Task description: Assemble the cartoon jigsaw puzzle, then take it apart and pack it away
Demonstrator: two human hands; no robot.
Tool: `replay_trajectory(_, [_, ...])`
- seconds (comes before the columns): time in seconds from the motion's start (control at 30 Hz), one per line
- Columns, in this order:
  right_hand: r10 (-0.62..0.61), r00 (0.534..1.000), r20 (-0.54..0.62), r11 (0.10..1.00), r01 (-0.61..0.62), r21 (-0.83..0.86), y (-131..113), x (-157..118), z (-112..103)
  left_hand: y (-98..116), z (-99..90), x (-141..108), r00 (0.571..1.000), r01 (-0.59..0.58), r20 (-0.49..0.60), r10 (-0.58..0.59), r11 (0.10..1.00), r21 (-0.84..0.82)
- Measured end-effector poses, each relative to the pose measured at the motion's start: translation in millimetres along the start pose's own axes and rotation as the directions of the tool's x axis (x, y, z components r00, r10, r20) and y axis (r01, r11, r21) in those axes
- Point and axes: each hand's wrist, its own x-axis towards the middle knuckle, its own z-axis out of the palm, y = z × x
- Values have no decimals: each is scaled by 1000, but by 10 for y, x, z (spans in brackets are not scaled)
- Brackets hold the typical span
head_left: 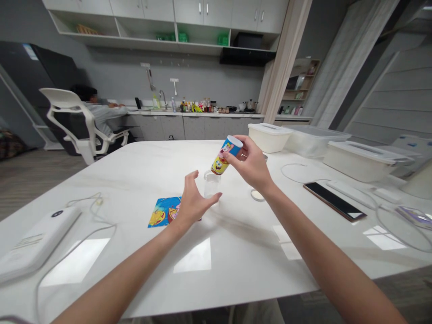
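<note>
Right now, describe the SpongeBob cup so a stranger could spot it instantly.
On the white table, find the person's right hand. It grips a tilted blue-and-yellow SpongeBob cup. Unlike the clear cup just below it, it is printed and held up.

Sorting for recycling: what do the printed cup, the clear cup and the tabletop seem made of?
The printed cup in the right hand looks like coated paper: smooth, faintly glossy print, though plastic is possible. The clear cup looks like plastic or glass; its see-through walls don't settle which. The tabletop looks like polished stone or a stone-look slab, with glossy window reflections.
</note>
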Motion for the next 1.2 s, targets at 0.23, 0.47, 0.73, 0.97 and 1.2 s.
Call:
replay_trajectory(0.23, [17,994,110,984,3,-180,-15,46,212,-28,27,31,965,147,236,-118,983,-110])
replay_trajectory(0.47, [60,953,297,963,22,-268,115,-8,300,5,35,19,967,97,248,-55,982,-161])
replay_trajectory(0.73, [-124,929,350,930,231,-285,135,-158,270,-23,49,9,973,98,226,-56,979,-179])
replay_trajectory(0.97, [-230,835,500,830,437,-347,292,-303,258,-19,55,21,973,122,214,-83,977,-174])
replay_trajectory(1.2, [-217,859,463,833,411,-372,276,-354,232,-16,62,12,975,114,208,-80,980,-160])
